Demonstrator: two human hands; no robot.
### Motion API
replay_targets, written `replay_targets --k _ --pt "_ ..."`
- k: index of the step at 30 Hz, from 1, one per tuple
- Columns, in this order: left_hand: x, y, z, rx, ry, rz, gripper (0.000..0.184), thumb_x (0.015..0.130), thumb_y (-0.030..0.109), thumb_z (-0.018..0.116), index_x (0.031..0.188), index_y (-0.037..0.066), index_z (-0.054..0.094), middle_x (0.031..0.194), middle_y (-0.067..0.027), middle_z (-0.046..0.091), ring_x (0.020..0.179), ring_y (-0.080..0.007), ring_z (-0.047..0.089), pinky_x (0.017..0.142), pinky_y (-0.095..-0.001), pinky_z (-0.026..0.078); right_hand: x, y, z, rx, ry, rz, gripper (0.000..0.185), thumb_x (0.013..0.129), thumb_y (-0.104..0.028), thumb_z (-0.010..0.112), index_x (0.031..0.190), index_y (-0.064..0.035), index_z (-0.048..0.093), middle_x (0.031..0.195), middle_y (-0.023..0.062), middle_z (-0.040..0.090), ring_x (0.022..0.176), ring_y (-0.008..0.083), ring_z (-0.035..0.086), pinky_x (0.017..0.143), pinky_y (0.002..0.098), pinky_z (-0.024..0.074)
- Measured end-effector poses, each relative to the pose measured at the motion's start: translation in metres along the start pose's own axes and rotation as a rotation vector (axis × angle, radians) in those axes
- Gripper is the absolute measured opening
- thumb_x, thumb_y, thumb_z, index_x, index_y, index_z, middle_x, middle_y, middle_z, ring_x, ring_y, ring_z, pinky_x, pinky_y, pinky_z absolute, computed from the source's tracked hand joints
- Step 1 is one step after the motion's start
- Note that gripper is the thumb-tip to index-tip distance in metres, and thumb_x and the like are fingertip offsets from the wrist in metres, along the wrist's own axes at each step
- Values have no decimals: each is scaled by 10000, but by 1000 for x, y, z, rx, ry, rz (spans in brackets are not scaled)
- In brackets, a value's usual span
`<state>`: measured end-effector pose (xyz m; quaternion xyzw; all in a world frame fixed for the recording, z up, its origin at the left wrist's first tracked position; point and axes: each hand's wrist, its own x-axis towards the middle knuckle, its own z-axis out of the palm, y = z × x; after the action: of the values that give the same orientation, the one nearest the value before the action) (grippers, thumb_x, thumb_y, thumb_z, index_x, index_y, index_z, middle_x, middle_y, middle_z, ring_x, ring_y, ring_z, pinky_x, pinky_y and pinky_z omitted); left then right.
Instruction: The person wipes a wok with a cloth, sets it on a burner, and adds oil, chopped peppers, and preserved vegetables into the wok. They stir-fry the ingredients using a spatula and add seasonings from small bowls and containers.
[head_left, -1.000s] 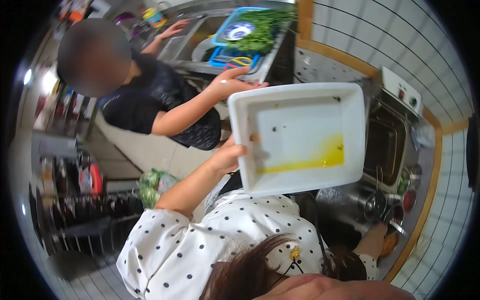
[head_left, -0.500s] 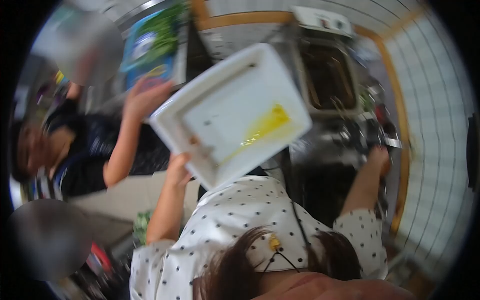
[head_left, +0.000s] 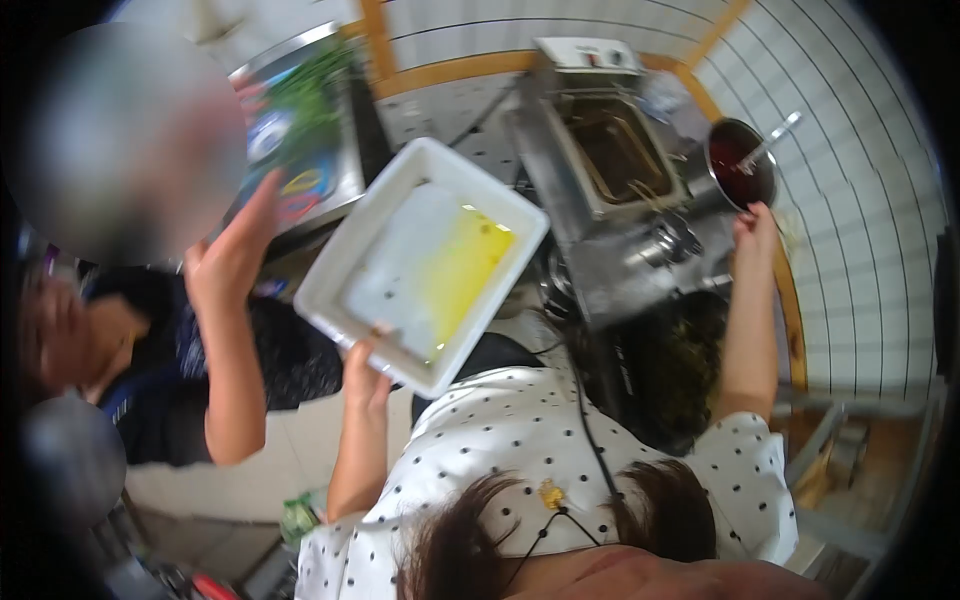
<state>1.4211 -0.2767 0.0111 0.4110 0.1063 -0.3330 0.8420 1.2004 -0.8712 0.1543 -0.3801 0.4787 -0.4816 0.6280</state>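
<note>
My left hand (head_left: 366,378) grips the near edge of a white rectangular tray (head_left: 385,250). Yellow oily liquid (head_left: 465,270) and a few dark bits lie on the tray's bottom. On the right, my right hand (head_left: 757,225) pinches the rim of a metal pot (head_left: 712,170) holding dark red liquid. A ladle (head_left: 775,140) stands in that pot, its handle leaning outward over the rim.
A fryer (head_left: 610,140) with dark oil stands ahead. Nearer is a black vessel (head_left: 680,370) with dark greenish contents. At left, a co-worker's raised hand (head_left: 230,255) is close to the tray. Leafy greens (head_left: 315,95) lie behind it.
The white tray has come lower and nearer my body, and its yellow liquid has spread. My right hand has moved forward to the red-liquid pot, which now shows clearly.
</note>
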Motion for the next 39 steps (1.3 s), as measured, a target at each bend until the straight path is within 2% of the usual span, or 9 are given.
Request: replay_targets --k 4,10,13,15,26,28,33,36,39 --pt "6 -4 4 -20 61 85 591 745 103 550 1267 142 275 1076 -114 456 963 -287 533 711 -485 519 -12 37 54 136 -269 169 176 644 59 573 687 -86 481 628 15 530 451 114 442 466 221 399" --pt "-2 -20 10 -207 171 39 576 771 100 502 1293 167 266 1232 -142 400 1143 -339 436 831 -589 427 -128 78 166 145 -457 378 183 659 75 562 770 -61 514 706 31 569 522 129 526 465 210 434" --pt "-13 -9 26 -126 109 65 506 853 277 523 1291 103 338 1260 -139 411 1162 -324 436 858 -549 428 -158 97 200 121 -578 508 236 635 83 557 821 -63 549 773 8 597 618 147 557 614 242 440" --pt "-21 -3 33 -134 143 56 522 870 406 517 1261 71 424 1239 -124 464 1144 -287 463 853 -512 438 -175 106 220 139 -620 571 203 655 90 535 813 -38 539 766 31 592 596 152 553 545 218 441" --pt "-18 -1 28 -334 125 214 386 854 202 536 1198 39 471 1150 -102 526 1066 -241 512 896 -382 446 -199 135 307 20 -906 668 150 750 58 615 792 -25 497 722 54 536 543 128 501 507 226 452" --pt "-17 1 28 -324 114 217 386 848 187 529 1198 36 466 1142 -104 525 1063 -242 511 899 -386 445 -209 141 324 46 -1072 696 138 792 -37 648 830 -4 520 770 93 544 704 204 558 702 323 515" --pt "-13 1 29 -286 62 254 388 833 151 510 1197 28 456 1123 -108 521 1056 -246 508 905 -397 441 -234 132 309 -210 -1276 215 342 843 -226 618 1077 10 536 1096 174 541 1072 276 512 908 399 436" --pt "-13 -13 21 -334 109 160 414 805 127 496 1201 21 441 1108 -113 513 1049 -252 504 913 -409 435 -210 159 267 -732 -1222 -588 538 804 -254 657 1255 -48 450 1276 187 447 1160 303 453 944 386 395" --pt "-13 -7 20 -400 145 93 489 741 90 481 1214 -10 401 1123 -136 495 1078 -275 486 956 -437 397 -230 174 231 -620 -1189 -17 792 779 -293 677 1399 -115 218 1414 171 263 1253 331 336 985 417 334"
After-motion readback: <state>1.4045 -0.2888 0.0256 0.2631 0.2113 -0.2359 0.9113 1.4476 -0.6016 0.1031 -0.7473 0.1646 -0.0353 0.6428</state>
